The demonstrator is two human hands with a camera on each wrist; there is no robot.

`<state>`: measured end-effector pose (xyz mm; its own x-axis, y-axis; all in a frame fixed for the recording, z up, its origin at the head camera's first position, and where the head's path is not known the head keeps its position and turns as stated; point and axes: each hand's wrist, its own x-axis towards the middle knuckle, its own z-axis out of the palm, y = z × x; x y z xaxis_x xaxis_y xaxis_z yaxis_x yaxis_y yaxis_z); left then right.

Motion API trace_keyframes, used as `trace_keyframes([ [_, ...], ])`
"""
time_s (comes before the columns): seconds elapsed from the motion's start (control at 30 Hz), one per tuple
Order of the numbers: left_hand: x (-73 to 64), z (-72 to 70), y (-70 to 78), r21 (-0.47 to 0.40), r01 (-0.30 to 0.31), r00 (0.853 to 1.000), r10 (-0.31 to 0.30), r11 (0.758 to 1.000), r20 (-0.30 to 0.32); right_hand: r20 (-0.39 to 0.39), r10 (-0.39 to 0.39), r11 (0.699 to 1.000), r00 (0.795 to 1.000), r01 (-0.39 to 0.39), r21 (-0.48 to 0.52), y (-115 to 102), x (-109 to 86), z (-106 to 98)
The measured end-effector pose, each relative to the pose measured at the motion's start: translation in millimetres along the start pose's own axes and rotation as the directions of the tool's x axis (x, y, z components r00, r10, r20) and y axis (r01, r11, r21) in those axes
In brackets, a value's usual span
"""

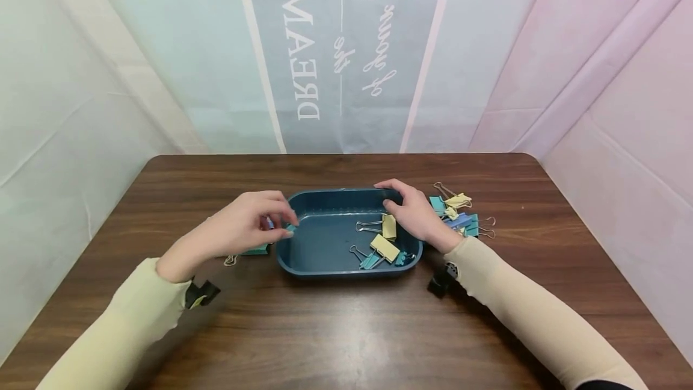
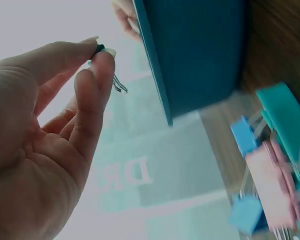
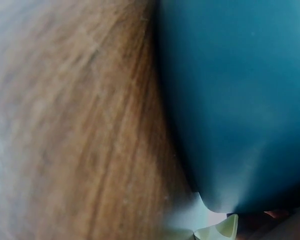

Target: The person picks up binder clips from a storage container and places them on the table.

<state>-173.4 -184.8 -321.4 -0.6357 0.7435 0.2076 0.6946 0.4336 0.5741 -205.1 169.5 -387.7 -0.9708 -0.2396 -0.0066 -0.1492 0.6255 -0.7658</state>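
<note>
A dark blue plastic tray (image 1: pixel 346 273) stands between the two hands. Above its left rim, my left hand (image 1: pixel 246 221) pinches a small teal binder clip (image 2: pixel 99 49) between thumb and fingertips, its wire handle pointing away. My right hand (image 1: pixel 414 212) grips the tray's far right corner, thumb on the inner side and fingers over the rim. Inside the tray, at its right end, lie two yellow binder clips (image 1: pixel 385 248) and small teal binder clips (image 1: pixel 370 260). The right wrist view shows the tray's outer wall (image 3: pixel 240 110) close up, with most of that hand hidden.
Right of the tray is a pile of yellow, teal and blue binder clips (image 1: pixel 460 220). More clips lie to its left, partly behind the left hand: teal (image 2: pixel 285 120), blue (image 2: pixel 245 135) and a pink one (image 2: pixel 270 185). A printed curtain (image 1: pixel 346 131) hangs behind the wooden table (image 1: pixel 346 330).
</note>
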Motion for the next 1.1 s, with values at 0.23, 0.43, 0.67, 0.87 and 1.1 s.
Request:
trace_keyframes([
  [0.23,-38.8,-10.8,-17.1,0.078,0.055,0.991,-0.045,0.995,-0.126,0.013,-0.011,1.000,1.000,0.011,-0.001,0.5,0.8,0.7],
  [0.43,-57.6,-10.9,-35.0,0.203,0.147,0.987,-0.128,0.968,-0.102,0.010,-0.020,1.000,1.000,0.020,-0.008,0.7,1.8,-1.9],
  [0.67,-58.2,-1.1,-51.6,0.254,0.127,0.992,-0.117,0.959,-0.056,0.003,-0.016,1.000,1.000,0.016,0.010,1.3,1.7,-2.5],
  [0.87,-55.7,1.4,-57.5,0.270,0.144,0.989,-0.144,0.952,-0.019,0.001,-0.011,1.000,1.000,0.011,0.018,2.7,1.7,-1.2],
  [1.1,-51.0,-5.9,-57.7,0.213,0.160,0.987,-0.162,0.964,-0.010,-0.001,-0.005,1.000,1.000,0.005,0.014,3.7,2.6,-2.1],
])
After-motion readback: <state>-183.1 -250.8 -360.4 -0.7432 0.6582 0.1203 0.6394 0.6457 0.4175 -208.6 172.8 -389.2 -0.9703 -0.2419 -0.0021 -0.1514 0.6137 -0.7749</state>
